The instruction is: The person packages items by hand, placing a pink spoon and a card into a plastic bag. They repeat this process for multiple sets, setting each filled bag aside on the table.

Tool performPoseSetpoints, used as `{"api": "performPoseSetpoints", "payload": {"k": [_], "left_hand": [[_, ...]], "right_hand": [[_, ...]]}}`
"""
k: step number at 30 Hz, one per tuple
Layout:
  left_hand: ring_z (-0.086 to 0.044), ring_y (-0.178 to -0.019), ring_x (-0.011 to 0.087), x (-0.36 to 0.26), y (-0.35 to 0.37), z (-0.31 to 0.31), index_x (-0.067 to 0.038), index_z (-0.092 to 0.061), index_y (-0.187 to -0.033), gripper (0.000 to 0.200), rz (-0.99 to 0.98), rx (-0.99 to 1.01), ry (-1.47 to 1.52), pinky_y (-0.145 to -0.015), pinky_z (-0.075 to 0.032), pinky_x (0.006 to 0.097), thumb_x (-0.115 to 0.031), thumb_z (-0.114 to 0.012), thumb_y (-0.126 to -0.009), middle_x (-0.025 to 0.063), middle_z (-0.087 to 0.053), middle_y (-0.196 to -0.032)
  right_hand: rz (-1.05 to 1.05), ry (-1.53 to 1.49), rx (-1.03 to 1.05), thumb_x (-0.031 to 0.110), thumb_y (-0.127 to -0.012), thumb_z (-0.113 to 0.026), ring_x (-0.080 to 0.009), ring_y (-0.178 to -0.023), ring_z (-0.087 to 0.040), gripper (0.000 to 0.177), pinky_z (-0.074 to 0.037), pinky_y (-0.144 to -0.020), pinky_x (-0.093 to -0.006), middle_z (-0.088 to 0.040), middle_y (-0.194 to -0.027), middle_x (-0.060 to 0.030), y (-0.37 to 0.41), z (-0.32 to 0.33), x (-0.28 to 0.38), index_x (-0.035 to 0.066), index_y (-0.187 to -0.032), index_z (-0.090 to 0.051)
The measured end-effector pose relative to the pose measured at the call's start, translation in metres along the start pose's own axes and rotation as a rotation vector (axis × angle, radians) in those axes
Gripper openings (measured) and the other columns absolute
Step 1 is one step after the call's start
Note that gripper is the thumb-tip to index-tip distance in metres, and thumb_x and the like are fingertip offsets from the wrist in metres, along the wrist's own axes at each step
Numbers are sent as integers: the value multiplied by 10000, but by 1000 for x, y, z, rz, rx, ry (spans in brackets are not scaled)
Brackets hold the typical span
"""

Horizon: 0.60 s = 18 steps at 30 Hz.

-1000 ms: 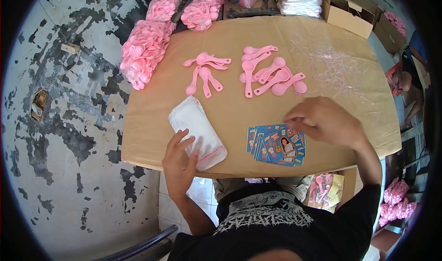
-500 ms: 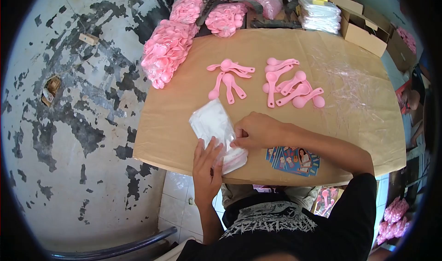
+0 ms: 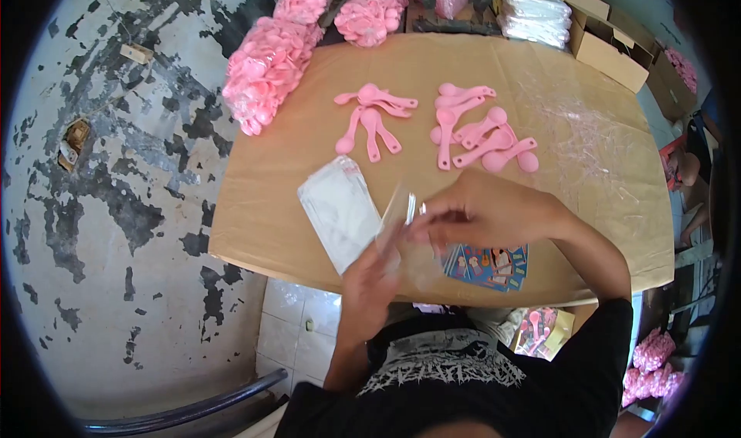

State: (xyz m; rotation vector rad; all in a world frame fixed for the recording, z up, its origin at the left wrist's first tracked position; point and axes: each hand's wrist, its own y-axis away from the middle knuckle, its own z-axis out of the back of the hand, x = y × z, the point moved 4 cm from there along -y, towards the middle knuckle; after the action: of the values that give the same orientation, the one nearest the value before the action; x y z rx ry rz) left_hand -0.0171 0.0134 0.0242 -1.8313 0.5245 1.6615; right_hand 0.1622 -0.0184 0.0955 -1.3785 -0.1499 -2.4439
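Between my two hands, over the table's front part, is a clear plastic bag (image 3: 397,226), blurred by motion. My left hand (image 3: 370,280) holds its left side, just right of a stack of clear bags (image 3: 336,210) lying on the brown paper. My right hand (image 3: 455,216) pinches the bag's upper right part, its fingers bent together. Below my right hand lie fanned blue printed cards (image 3: 486,267), partly covered by it. Beyond the hands rest two groups of pink measuring spoons, a left group (image 3: 372,125) and a right group (image 3: 482,129).
Bagged pink spoons (image 3: 270,67) line the back left edge of the brown-papered table (image 3: 262,183). Plastic packs (image 3: 534,17) and an open cardboard box (image 3: 610,56) stand at the back right. Thin plastic scraps (image 3: 579,137) lie on the right. Part of another person (image 3: 685,164) shows far right.
My left hand has left the bag stack and moved right. A single bag is now off the stack, between both hands. The whole view has shifted slightly.
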Motion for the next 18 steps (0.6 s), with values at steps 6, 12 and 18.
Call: {"api": "performPoseSetpoints", "payload": {"k": [6,12,18], "left_hand": [[-651,-1021,269,24,-31,-28,65,-487,-1278,338,55,-47,519,-919,-531,403,-143,-449,-1014,181,-631,-1145],[-663,-994,291,31,-44,-37,59,-501,-1214,292,97,-107,468,-891,-556,432,-67,-557,-957,199,-648,-1070],[-658,-1000,268,42,-49,-40,71,-534,-1181,291,14,-228,528,-916,-546,413,-97,-589,-950,186,-636,-1102]], "right_hand": [[82,598,-17,213,-851,-680,-309,-733,-640,248,-478,-643,-390,-646,-781,-156,65,8,-31,0,-971,-641],[-354,186,-84,258,-854,-701,-253,-680,-618,300,-477,-635,-350,-644,-746,-125,81,8,-79,1,-989,-626],[-335,37,-333,199,-907,-661,-98,-543,-545,207,-450,-525,-277,-641,-700,-83,85,21,-78,14,-999,-643]]}}
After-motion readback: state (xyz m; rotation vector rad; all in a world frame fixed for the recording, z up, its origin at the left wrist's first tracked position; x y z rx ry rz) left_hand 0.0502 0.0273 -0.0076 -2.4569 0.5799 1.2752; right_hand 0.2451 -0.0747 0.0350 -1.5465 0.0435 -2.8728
